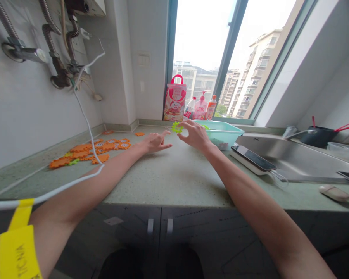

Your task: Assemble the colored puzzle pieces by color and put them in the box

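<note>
Between the thumb and fingers of my right hand [195, 133] is a lime-green foam puzzle piece [177, 127] with a notched edge, held just above the counter. A mint-green plastic basin [225, 135] stands right behind that hand, with part of its contents showing inside. My left hand [158, 142] is over the middle of the counter, thumb and index finger apart and pointing toward the green piece; nothing shows in it. To its left lies a loose heap of orange foam puzzle pieces [81, 148], with some green among them.
A white cable [88, 124] with a yellow tag [19, 252] crosses the left side. On the right, a phone on a white block [253, 159] lies beside the steel sink [302, 166]. Bottles [200, 107] and a pink bag [175, 101] line the windowsill.
</note>
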